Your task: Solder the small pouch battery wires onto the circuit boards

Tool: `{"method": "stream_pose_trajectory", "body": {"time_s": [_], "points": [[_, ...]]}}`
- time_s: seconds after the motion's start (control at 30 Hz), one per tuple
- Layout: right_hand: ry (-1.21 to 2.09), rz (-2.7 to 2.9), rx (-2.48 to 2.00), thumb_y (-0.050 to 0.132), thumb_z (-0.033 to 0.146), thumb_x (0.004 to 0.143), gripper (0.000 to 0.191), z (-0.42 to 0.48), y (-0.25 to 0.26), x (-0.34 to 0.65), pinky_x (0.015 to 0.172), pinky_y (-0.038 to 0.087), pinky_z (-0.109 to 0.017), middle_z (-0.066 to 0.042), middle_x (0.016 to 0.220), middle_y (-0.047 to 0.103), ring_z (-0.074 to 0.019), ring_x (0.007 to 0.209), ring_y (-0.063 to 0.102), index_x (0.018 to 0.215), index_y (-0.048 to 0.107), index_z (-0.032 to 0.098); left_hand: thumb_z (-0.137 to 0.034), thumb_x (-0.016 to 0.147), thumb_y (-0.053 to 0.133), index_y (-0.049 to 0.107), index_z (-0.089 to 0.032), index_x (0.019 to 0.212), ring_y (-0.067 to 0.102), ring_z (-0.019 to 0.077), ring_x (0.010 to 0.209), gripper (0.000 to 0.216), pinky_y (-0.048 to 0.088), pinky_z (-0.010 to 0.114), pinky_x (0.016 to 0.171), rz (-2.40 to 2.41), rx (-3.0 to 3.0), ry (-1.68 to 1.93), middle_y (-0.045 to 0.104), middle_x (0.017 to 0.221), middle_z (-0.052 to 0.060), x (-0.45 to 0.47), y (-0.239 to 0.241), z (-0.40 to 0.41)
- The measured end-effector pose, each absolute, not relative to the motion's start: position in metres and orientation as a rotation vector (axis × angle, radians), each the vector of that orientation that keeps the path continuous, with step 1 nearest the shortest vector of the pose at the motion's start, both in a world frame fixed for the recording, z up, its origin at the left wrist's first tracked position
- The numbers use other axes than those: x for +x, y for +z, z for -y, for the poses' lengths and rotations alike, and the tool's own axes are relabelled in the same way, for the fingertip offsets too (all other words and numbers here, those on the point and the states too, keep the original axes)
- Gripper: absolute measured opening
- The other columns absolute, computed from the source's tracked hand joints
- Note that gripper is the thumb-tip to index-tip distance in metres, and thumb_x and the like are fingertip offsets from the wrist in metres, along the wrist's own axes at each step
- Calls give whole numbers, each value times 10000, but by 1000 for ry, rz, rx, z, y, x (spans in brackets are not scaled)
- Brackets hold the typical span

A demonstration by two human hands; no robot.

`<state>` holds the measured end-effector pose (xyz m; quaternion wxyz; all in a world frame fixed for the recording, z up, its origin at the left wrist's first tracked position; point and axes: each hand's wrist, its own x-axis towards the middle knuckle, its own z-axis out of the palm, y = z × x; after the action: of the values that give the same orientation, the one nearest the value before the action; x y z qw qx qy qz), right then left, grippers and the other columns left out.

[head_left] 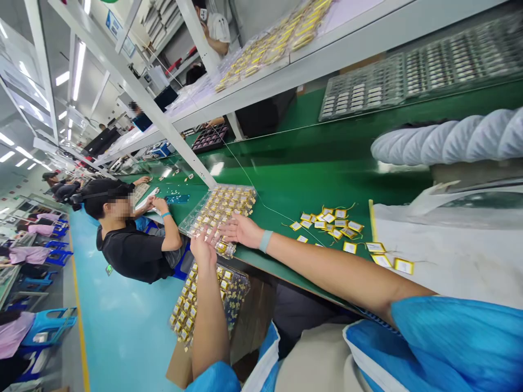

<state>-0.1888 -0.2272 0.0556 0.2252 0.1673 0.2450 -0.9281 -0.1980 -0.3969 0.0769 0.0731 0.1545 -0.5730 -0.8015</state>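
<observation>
Both my hands are at the near end of a clear plastic tray (245, 196) filled with small yellow-edged pouch battery cells. My left hand (203, 249) is at the tray's near left edge, fingers stretched out; whether it touches the tray I cannot tell. Palm partly up, my right hand (242, 230) reaches over the tray's front part with its fingers spread, and no object shows in it. Below the table edge, beyond my left forearm, a second tray (235, 291) holds more of these cells. Loose wired battery cells (341, 223) lie on the green table right of my hands.
A white sheet (449, 245) covers the table at right. A padded grey tube (449, 139) juts in above it. Filled clear trays (363, 98) stand at the back under a shelf (327, 57). A co-worker (134, 239) sits to the left, beside a slanted white post (163, 128).
</observation>
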Motion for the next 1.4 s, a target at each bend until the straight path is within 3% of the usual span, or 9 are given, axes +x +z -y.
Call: {"method": "stream_pose_trajectory", "body": {"time_s": [0.23, 0.43, 0.63, 0.77, 0.9, 0.97, 1.03, 1.13, 1.4], "points": [[-2637, -602, 479, 675, 545, 1093, 495, 199, 62, -239, 1043, 645, -508, -126, 1409, 723, -272, 1208, 743, 1429, 670, 182, -115, 824, 752, 626, -160, 1202, 843, 356, 1088, 401, 688, 509, 919, 1781, 485, -2367, 767, 1274, 211, -199, 80, 404], [-2649, -683, 518, 707, 501, 1083, 473, 197, 62, -257, 1031, 654, -504, -124, 1422, 709, -273, 1214, 735, 1432, 669, 185, -108, 813, 734, 668, -143, 1211, 837, 344, 1101, 405, 682, 483, 922, 1778, 510, -2320, 792, 1157, 178, -193, 78, 413], [-2649, -966, 524, 719, 478, 1081, 451, 206, 50, -236, 1019, 662, -500, -120, 1402, 718, -269, 1198, 742, 1419, 676, 183, -75, 815, 687, 674, -146, 1076, 835, 300, 1056, 271, 686, 422, 890, 1763, 510, -2324, 801, 1071, 153, -194, 81, 424], [-2742, -1335, 604, 733, 426, 1076, 441, 200, 37, -220, 1062, 648, -522, -125, 1476, 684, -284, 1262, 718, 1450, 665, 201, -67, 823, 670, 657, -148, 1154, 835, 281, 1026, 341, 693, 410, 872, 1754, 502, -2345, 807, 1096, 152, -195, 85, 424], [-2789, -1740, 592, 779, 391, 1042, 570, 181, 37, -230, 1211, 553, -604, -141, 1656, 557, -342, 1463, 599, 1561, 598, 237, -57, 812, 673, 628, -136, 1245, 836, 293, 1042, 443, 691, 426, 887, 1758, 503, -2359, 801, 1125, 167, -193, 87, 418], [-2749, -1880, 504, 839, 393, 995, 701, 177, 39, -241, 1260, 511, -605, -152, 1642, 568, -347, 1498, 570, 1610, 548, 222, -52, 801, 667, 620, -130, 1269, 835, 301, 1054, 477, 688, 446, 907, 1758, 506, -2365, 795, 1129, 172, -191, 87, 412], [-2674, -1970, 396, 845, 403, 991, 692, 181, 40, -252, 1222, 546, -588, -147, 1555, 635, -329, 1423, 632, 1591, 560, 208, -54, 788, 669, 621, -125, 1284, 832, 316, 1074, 504, 686, 477, 929, 1757, 508, -2373, 791, 1132, 176, -188, 85, 404], [-2550, -2060, 252, 764, 412, 1056, 503, 195, 38, -261, 1074, 640, -541, -123, 1453, 691, -291, 1252, 724, 1494, 633, 201, -64, 771, 672, 629, -123, 1290, 829, 335, 1089, 524, 680, 516, 952, 1751, 514, -2383, 786, 1135, 176, -185, 79, 387], [-2354, -2149, -182, 751, 394, 1069, 435, 206, 26, -259, 991, 679, -472, -118, 1432, 704, -257, 1180, 746, 1446, 663, 195, -99, 805, 676, 634, -134, 1235, 820, 319, 1120, 434, 676, 485, 955, 1719, 545, -2365, 778, 1157, 178, -186, 76, 364]]}}
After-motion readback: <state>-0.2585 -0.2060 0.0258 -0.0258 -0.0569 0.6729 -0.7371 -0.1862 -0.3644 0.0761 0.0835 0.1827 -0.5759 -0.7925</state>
